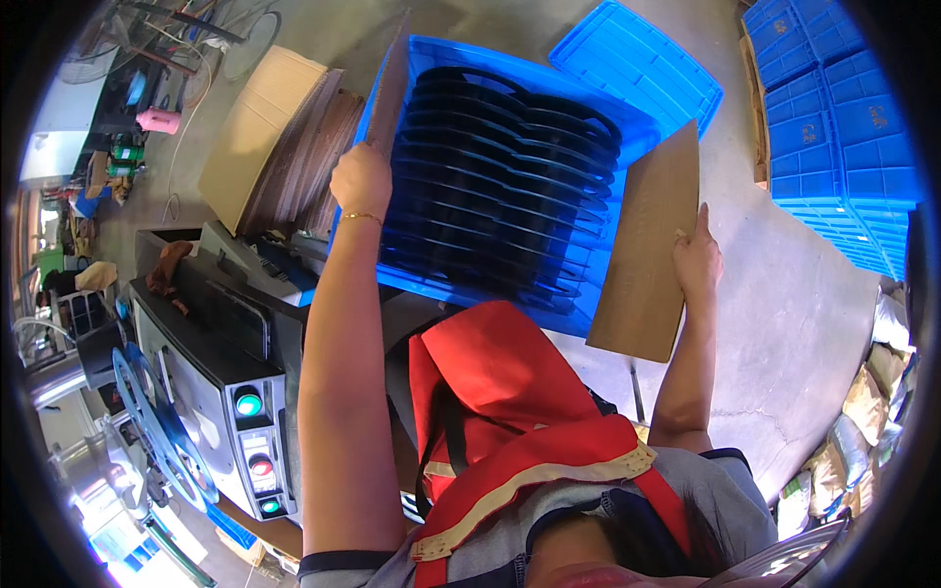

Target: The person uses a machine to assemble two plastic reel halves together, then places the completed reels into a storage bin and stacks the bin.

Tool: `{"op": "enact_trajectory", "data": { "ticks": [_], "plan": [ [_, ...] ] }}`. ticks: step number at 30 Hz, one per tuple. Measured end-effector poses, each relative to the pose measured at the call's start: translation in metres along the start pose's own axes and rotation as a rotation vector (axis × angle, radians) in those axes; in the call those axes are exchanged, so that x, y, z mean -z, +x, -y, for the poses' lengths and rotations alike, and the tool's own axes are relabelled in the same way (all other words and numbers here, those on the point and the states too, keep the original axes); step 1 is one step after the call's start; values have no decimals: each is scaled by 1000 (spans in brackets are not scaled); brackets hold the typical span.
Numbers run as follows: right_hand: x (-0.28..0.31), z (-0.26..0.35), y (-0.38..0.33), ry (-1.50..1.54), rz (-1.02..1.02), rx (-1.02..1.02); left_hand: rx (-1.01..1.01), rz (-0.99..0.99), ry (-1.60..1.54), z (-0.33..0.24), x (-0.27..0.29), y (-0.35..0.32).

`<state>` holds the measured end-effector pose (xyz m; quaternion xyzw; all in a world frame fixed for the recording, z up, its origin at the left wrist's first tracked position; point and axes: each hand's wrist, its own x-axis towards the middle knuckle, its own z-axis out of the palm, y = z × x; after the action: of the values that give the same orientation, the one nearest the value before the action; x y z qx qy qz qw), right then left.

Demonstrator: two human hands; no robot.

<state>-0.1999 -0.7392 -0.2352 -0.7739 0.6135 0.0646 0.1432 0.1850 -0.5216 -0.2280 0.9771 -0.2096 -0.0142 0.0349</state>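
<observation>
A blue plastic crate (446, 287) in front of me holds several thin black ring-like parts (490, 186), standing on edge in packed rows. My left hand (362, 182) is closed on the edge of a brown cardboard sheet (390, 98), which stands upright along the crate's left side. On the right, my right hand (698, 263) pinches another cardboard sheet (642, 260); its thumb lies on the face and its index finger stretches up along the edge. This sheet leans at the crate's right side, over the rim. The fingers behind it are partly hidden.
A blue lid-like panel (637, 67) lies beyond the crate. Stacked blue crates (828, 127) stand at right, above filled bags (863, 412). Cardboard sheets (284, 137) lean at left, near a control box (211, 392) with lit buttons.
</observation>
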Motion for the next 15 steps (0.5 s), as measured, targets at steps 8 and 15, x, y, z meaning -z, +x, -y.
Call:
{"op": "enact_trajectory", "data": {
  "ticks": [8,15],
  "plan": [
    [-55,51,7,-70,87,-52,92,-81,-40,53,-104,-16],
    [-177,54,-17,193,-202,166,-246,-266,206,26,-117,4]
  ]
}}
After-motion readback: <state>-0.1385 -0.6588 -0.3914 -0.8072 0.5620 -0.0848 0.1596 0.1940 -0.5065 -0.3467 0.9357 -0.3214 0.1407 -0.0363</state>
